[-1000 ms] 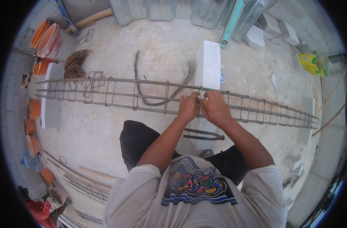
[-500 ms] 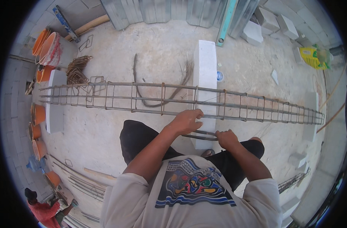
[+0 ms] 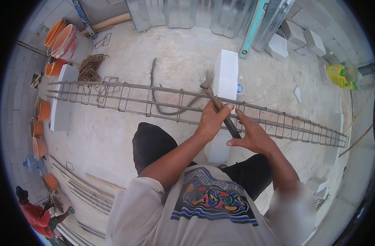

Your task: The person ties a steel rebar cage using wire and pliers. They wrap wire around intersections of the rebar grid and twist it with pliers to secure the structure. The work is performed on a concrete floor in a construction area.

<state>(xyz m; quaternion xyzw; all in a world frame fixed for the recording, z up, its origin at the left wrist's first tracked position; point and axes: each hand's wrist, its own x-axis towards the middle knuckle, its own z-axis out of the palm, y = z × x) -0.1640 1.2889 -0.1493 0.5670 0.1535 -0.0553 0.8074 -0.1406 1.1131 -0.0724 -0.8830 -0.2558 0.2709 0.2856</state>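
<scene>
My left hand (image 3: pixel 213 121) is closed around the middle of a pair of dark metal pincers (image 3: pixel 232 128). The pincers slant across a long rebar cage (image 3: pixel 181 98), their jaws at its far side and the handle ends toward me. Beside the handles, my right hand (image 3: pixel 255 135) has its thumb and fingers apart; it seems to grip nothing. Under the cage, near both hands, stands a white block (image 3: pixel 227 74). A bundle of thin tie wire (image 3: pixel 153 80) curves on the floor just left of that block.
More white blocks prop the cage at its left (image 3: pixel 64 98) and right ends. Bent steel stirrups (image 3: pixel 91 67) lie piled at far left, near orange buckets (image 3: pixel 65 41). A teal spirit level (image 3: pixel 253 28) leans at the back. Lower left, another person (image 3: pixel 35 215) sits near lying bars.
The pincers have passed from my right hand to my left and moved up over the cage. My right hand has opened and moved forward. The view has shifted slightly.
</scene>
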